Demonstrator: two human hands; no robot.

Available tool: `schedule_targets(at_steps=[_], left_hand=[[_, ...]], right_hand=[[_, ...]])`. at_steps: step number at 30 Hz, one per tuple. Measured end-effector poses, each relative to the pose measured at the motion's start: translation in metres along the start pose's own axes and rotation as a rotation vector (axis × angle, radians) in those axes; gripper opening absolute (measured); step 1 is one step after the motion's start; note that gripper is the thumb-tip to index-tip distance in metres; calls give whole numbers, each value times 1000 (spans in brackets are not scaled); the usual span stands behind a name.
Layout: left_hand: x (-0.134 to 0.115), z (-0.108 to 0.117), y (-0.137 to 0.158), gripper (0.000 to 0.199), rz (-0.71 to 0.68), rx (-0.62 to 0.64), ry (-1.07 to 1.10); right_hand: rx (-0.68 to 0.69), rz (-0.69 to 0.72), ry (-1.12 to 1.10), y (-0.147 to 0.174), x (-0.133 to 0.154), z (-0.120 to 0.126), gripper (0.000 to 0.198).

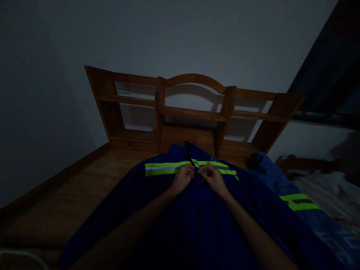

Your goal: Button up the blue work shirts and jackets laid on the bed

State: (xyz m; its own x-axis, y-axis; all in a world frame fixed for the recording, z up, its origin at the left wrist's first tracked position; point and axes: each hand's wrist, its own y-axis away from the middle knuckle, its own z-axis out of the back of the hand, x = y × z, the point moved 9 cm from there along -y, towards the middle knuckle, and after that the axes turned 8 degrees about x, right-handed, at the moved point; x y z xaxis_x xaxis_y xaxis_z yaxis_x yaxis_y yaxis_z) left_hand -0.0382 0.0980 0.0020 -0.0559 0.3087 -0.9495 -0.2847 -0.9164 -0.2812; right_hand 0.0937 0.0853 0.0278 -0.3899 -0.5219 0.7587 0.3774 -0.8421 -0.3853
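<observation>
A dark blue work jacket [208, 221] with yellow-green reflective chest bands lies spread out in front of me, its collar towards the wooden shelf. Both hands meet at the front opening, level with the chest bands. My left hand [182, 177] pinches the jacket's left-hand front edge, fingers closed. Just across the opening, my right hand [213, 179] pinches the other edge between thumb and fingertips. Whether a button or other fastener sits between the fingers is too dark and small to tell.
Behind the jacket stands a wooden shelf unit [194, 111] against a pale wall. A lighter blue garment [281, 183] with a reflective band lies to the right, beside whitish cloth [329, 187]. Wooden boards [70, 195] show at left, and a pale curved cord [25, 253] at lower left.
</observation>
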Motion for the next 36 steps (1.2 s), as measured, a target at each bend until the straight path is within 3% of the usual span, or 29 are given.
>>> schedule_targets(at_steps=[6,12,25,31,36], left_hand=[[16,-6,7,23,182,-63,226],[27,-6,15,20,281,-117,373],[28,-8,17,8,301,-123,438],[36,-3,17,32,296,-213,465],[38,3,18,37,274,-271,429]], right_hand=[[37,-20,52,-2,-6,-5,12],[54,25,123,0,2,-8,6],[48,-36,31,0,-5,-5,18],[51,-35,2,1,-9,-6,23],[19,14,53,1,0,1,22]])
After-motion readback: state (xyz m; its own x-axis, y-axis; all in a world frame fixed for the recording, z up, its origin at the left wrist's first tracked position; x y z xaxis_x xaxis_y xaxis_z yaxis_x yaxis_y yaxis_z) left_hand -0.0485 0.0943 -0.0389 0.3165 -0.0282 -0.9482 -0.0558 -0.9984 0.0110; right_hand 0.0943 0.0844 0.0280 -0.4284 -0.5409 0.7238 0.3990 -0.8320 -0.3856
